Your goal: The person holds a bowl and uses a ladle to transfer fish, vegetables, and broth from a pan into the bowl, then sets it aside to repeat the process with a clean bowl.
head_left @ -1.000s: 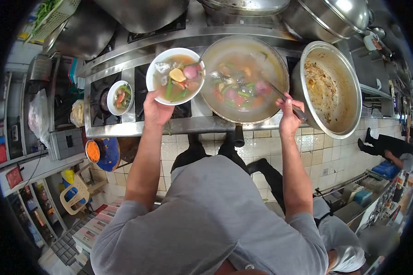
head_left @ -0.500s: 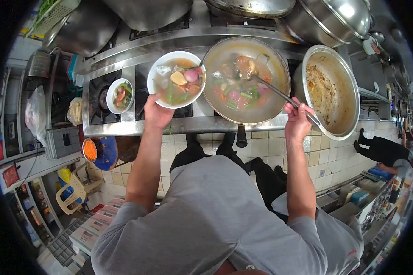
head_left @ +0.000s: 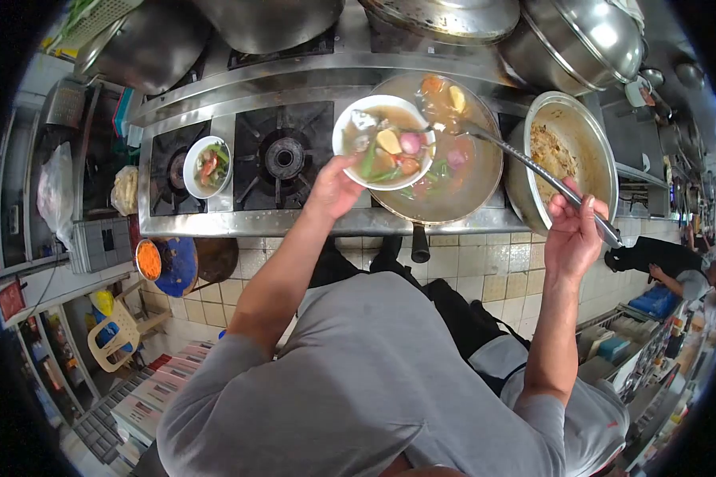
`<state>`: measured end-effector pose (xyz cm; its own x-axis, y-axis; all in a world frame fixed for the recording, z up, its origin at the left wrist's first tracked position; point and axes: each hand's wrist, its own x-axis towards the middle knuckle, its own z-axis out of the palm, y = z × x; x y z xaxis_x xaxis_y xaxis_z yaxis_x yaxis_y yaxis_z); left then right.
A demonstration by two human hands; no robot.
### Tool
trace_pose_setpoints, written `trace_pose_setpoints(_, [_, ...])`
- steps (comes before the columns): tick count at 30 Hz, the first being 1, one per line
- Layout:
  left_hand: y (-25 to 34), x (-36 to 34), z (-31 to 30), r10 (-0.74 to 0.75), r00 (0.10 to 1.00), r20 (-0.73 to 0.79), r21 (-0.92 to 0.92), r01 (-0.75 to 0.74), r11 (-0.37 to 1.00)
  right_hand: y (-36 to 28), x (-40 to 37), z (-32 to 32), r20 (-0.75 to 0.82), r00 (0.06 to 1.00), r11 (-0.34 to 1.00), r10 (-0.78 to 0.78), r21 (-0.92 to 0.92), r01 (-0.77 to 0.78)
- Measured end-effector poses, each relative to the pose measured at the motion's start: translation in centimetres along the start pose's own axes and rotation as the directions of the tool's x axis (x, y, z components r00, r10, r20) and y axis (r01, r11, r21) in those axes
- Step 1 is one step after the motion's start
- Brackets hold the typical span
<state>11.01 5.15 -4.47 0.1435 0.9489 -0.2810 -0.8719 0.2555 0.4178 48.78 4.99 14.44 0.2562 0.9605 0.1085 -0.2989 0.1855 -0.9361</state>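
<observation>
My left hand [head_left: 334,191] grips the near-left rim of a white bowl [head_left: 383,188], with broth, green vegetables and a pinkish onion-like piece in it. The bowl hangs over the left part of a wide pan [head_left: 445,216] of soup, covering some of it. In my right hand [head_left: 574,238] is the long metal handle of a ladle [head_left: 523,157]. Its scoop, carrying orange and yellow pieces, is over the far side of the pan; steam and blur hide its edge. The pan's dark handle [head_left: 420,245] points toward me.
Left of the pan is a bare burner [head_left: 285,155], then a smaller white bowl [head_left: 189,173] of food. A large metal pot [head_left: 599,159] with brown-stained contents stands right. Big pots [head_left: 270,28] line the back. A person [head_left: 680,266] is at far right, another behind me.
My left hand has carried the bowl right, from over the left burner to over the pan. The ladle has risen out of the soup as my right hand moved right and nearer me.
</observation>
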Motion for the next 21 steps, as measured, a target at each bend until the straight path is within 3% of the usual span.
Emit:
trace_pose_setpoints(6, [-1.1, 1.6, 1.9, -0.058, 0.998, 0.01, -0.001, 0.058, 0.998, -0.2, -2.3, 2.2, 0.205, 0.97, 0.985, -0.129, -0.09, 0.15])
trace_pose_setpoints(8, [-0.8, 1.4, 2.2, -0.069, 0.997, 0.021, 0.007, 0.069, 0.998, -1.0, -3.3, 2.6, 0.364, 0.898, 0.937, -0.248, -0.147, 0.318])
trace_pose_setpoints(10, [-0.6, 1.6, 2.3, -0.069, 0.997, 0.037, 0.013, 0.068, 0.998, -2.7, -4.0, 3.0, 0.532, 0.781, 0.791, -0.326, -0.299, 0.534])
trace_pose_setpoints(11, [-0.4, 1.5, 2.4, -0.051, 0.998, 0.027, -0.014, 0.051, 0.999, -3.0, -4.2, 3.1, 0.55, 0.756, 0.764, -0.355, -0.295, 0.574])
trace_pose_setpoints(14, [0.5, 1.3, 1.3, -0.04, 0.998, 0.053, 0.04, 0.038, 0.998, -1.1, -3.1, 2.6, 0.49, 0.778, 0.715, -0.394, -0.367, 0.594])
trace_pose_setpoints(15, [1.1, 0.6, 1.7, -0.03, 0.998, 0.049, 0.054, 0.027, 0.998, 0.0, -2.3, 2.3, 0.469, 0.801, 0.663, -0.372, -0.469, 0.583])
trace_pose_setpoints(17, [2.1, -0.3, 2.4, 0.008, 0.999, 0.032, 0.06, -0.01, 0.998, 5.1, -0.7, 0.6, 0.347, 0.89, 0.724, -0.295, -0.526, 0.445])
trace_pose_setpoints(21, [4.2, -1.8, 1.6, 0.085, 0.995, 0.054, 0.047, -0.088, 0.995, 15.4, 1.0, -4.5, 0.345, 0.888, 0.704, -0.305, -0.546, 0.454])
